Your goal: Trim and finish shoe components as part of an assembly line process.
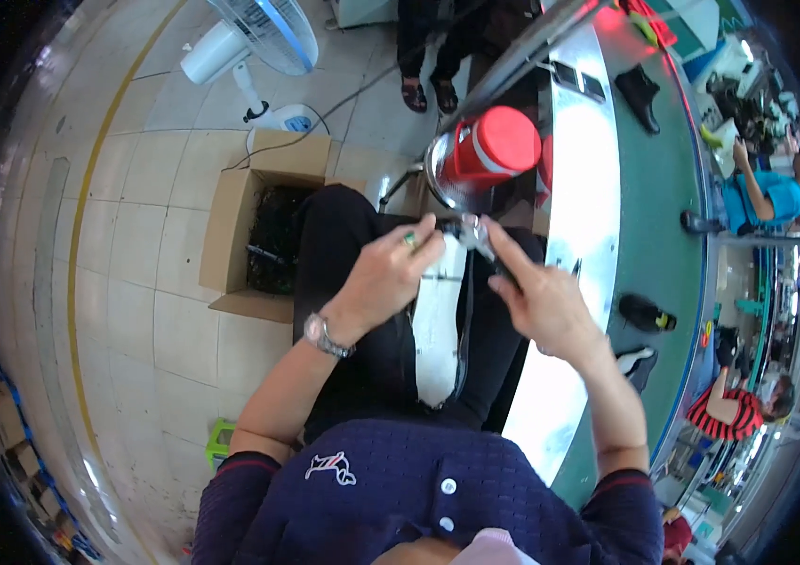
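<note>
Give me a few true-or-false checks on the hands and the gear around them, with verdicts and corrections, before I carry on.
1. The bare right hand grips a metal tool with a dark handle. True.
2. A silver metal wristwatch is on the right wrist. False: it is on the left wrist.
3. A long, white, sole-shaped piece lies lengthwise over the lap. True.
4. The open brown cardboard box stands on a green work surface. False: it stands on the pale tiled floor.
5. A white electric fan stands beyond the box. True.

No legible text — anywhere.
</note>
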The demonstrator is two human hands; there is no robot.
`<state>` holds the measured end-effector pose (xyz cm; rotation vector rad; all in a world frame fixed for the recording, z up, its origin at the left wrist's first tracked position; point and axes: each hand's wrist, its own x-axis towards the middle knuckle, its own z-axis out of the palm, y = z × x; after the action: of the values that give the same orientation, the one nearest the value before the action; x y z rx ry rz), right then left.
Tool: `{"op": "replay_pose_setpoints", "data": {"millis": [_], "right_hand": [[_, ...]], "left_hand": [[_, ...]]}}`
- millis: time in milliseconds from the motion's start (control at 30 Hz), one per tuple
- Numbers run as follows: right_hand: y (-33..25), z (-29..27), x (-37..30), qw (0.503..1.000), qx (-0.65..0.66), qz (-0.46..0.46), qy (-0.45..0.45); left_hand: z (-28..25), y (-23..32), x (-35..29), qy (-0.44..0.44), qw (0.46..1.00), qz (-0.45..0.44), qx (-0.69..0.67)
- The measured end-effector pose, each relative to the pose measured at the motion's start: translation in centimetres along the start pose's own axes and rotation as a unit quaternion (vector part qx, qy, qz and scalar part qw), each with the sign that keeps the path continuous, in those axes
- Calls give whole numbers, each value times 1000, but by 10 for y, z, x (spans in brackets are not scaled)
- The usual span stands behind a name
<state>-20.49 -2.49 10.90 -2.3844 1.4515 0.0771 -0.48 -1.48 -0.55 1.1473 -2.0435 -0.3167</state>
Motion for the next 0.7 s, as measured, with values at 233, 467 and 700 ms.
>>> {"op": "replay_pose_setpoints", "data": {"millis": [233,467,700], "right_hand": [[1,6,6,989,111,-46,84],[1,1,1,993,103,-10,64],[20,31,-3,998,44,-25,40]], "left_hand": [[-4,2,1,4,983,-103,-152],[-5,8,3,5,947,-198,-252],[-4,5,3,-1,910,-265,-319]]}}
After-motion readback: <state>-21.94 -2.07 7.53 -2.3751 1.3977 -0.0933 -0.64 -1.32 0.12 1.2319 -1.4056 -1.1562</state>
